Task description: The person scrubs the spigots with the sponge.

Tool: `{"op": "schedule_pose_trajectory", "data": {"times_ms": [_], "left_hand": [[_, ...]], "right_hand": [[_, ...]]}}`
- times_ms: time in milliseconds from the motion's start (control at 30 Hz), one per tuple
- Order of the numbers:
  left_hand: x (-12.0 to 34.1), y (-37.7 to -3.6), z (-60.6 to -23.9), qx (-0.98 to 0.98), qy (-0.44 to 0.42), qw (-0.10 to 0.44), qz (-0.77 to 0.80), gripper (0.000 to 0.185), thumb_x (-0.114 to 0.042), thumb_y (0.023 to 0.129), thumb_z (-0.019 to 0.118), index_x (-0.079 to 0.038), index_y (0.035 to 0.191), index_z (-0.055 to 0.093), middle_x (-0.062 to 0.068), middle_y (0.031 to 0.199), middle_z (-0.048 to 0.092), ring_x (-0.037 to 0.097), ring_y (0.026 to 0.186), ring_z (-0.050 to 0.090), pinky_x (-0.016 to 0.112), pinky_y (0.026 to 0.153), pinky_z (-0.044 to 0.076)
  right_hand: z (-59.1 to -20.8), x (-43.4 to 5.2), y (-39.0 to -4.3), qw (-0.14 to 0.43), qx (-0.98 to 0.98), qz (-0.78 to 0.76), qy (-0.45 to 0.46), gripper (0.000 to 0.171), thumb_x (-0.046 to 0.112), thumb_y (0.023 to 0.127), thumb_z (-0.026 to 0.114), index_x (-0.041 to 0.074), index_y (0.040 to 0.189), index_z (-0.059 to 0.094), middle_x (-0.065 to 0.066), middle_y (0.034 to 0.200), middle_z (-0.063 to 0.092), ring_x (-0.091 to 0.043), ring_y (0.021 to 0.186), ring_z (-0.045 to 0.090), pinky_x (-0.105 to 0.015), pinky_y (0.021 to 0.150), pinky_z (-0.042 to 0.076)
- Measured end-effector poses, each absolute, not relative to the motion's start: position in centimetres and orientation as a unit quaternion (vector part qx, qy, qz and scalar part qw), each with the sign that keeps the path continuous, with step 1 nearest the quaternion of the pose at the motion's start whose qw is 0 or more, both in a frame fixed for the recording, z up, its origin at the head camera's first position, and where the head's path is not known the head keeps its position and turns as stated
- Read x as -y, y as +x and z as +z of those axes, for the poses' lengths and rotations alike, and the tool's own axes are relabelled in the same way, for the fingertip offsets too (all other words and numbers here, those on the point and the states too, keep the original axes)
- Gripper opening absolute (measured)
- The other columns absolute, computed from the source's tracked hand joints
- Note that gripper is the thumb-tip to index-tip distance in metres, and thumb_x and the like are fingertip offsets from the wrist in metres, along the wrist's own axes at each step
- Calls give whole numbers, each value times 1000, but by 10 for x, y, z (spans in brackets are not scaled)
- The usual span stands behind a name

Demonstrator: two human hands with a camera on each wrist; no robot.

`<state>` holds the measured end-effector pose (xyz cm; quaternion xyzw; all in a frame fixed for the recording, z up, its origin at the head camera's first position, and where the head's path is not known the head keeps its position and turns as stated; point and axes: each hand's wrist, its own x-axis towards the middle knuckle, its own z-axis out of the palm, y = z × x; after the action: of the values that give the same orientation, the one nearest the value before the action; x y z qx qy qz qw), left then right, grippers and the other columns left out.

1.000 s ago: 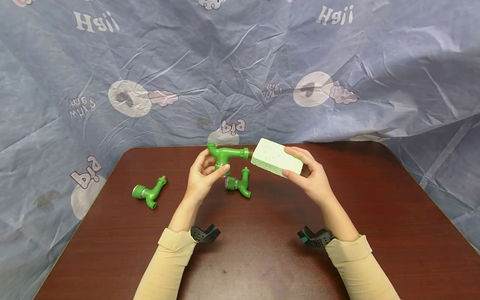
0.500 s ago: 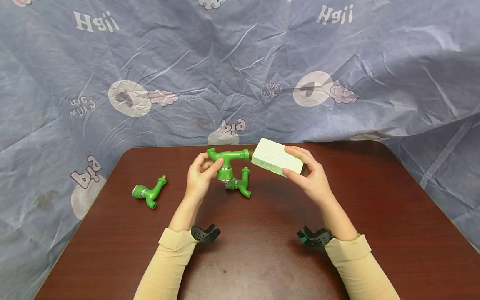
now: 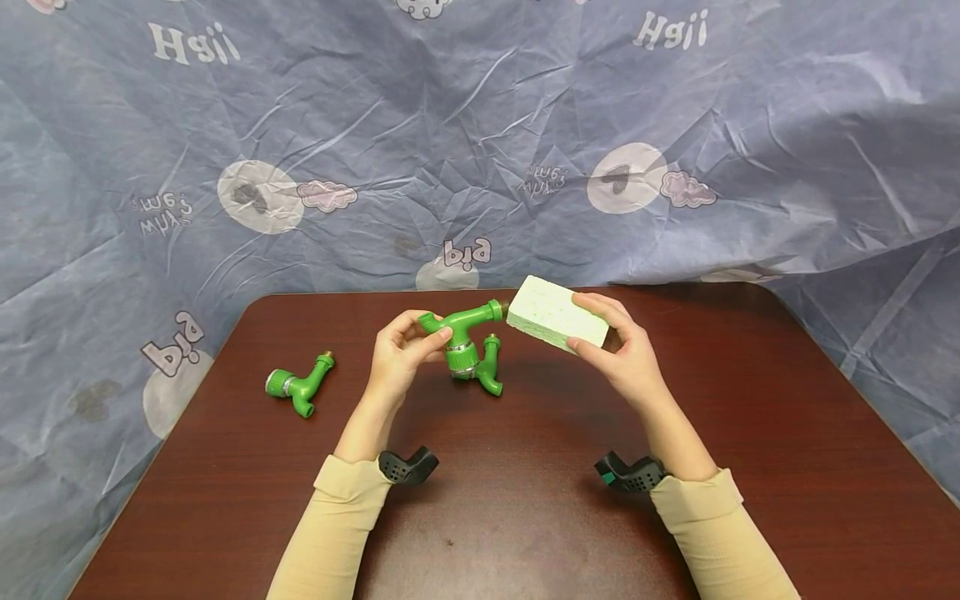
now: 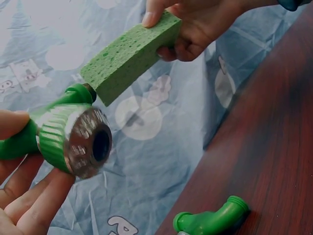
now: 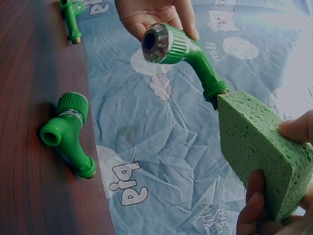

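My left hand (image 3: 397, 350) pinches a green faucet (image 3: 468, 319) by its spout end, above the table. The faucet's ribbed knob, with a silver ring, hangs downward in the head view, and its brass-coloured threaded end points right. My right hand (image 3: 626, 350) grips a pale green sponge (image 3: 555, 310) between thumb and fingers. In the left wrist view, one end of the sponge (image 4: 129, 58) meets the faucet's threaded end; the right wrist view shows the faucet (image 5: 195, 58) at the sponge's corner (image 5: 259, 142) too. Both things are held up off the table.
A second green faucet (image 3: 490, 371) lies on the dark red-brown table (image 3: 525, 492) behind the held one, partly hidden by it. A third faucet (image 3: 302, 387) lies farther left. A blue-grey printed cloth (image 3: 480, 150) hangs behind the table.
The held faucet has turned in my left hand: its knob has come down and swung right, its spout end has dropped. The sponge and my right hand have barely shifted.
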<state>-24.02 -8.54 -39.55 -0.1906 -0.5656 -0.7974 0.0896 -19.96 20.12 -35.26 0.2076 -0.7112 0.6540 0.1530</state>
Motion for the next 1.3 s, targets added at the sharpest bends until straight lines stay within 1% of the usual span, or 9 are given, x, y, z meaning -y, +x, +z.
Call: {"op": "schedule_pose_trajectory", "data": {"times_ms": [133,200,300,467,533,667,933,1067,1300], "left_hand": [[86,-240,-394,557,-180,102,-804,22,-6,76,76,0,93,63,8,86,66,17,69,66,36,61,57],[84,-226,-374,572,-142,106,-801,20,-2,75,74,2,91,62,8,83,66,17,67,66,38,62,57],[84,-225,-371,584,-106,106,-798,17,6,76,71,5,90,62,9,81,67,19,65,66,41,61,57],[92,-279,-446,593,-143,142,-780,24,-6,76,78,0,96,66,15,84,69,30,66,68,44,58,56],[91,-279,-450,574,-168,141,-789,23,-5,76,78,-1,95,67,16,83,69,30,66,68,42,58,56],[80,-258,-427,545,-182,124,-809,18,3,75,75,2,92,67,17,80,69,27,65,68,37,58,57],[81,-264,-430,555,-174,146,-800,22,-3,76,77,0,95,67,15,83,69,25,67,69,38,60,57],[77,-251,-413,555,-167,143,-802,24,-2,75,77,7,93,64,20,81,67,29,66,68,43,61,56],[81,-269,-439,567,-189,145,-788,26,-6,77,77,-2,100,67,14,87,69,25,71,69,39,63,57]], "right_hand": [[-351,-201,-199,153,703,659,219,51,-16,76,65,-8,125,54,-12,128,46,-18,98,52,-18,71,51],[-351,-201,-198,152,692,664,241,51,-18,75,65,-10,124,53,-13,128,46,-19,100,52,-18,71,50],[-351,-200,-197,143,676,660,294,52,-22,73,63,-14,123,52,-18,128,45,-22,106,49,-19,73,50],[-352,-196,-195,101,703,605,360,55,-19,71,67,-11,123,53,-19,129,46,-25,117,44,-22,77,48],[-354,-193,-194,89,719,582,369,56,-17,71,70,-7,124,55,-17,130,46,-25,118,44,-23,78,49],[-358,-187,-194,70,723,571,383,59,-15,71,72,-4,126,54,-15,133,43,-25,115,46,-25,78,51],[-359,-192,-196,63,727,557,396,59,-16,69,73,-5,124,55,-16,132,43,-24,117,44,-24,76,51],[-357,-190,-195,42,717,565,406,58,-15,70,73,-7,124,54,-18,133,42,-26,117,44,-26,77,51],[-356,-195,-195,13,728,545,416,55,-12,72,72,-4,124,56,-16,133,43,-24,117,45,-26,79,51]]}}
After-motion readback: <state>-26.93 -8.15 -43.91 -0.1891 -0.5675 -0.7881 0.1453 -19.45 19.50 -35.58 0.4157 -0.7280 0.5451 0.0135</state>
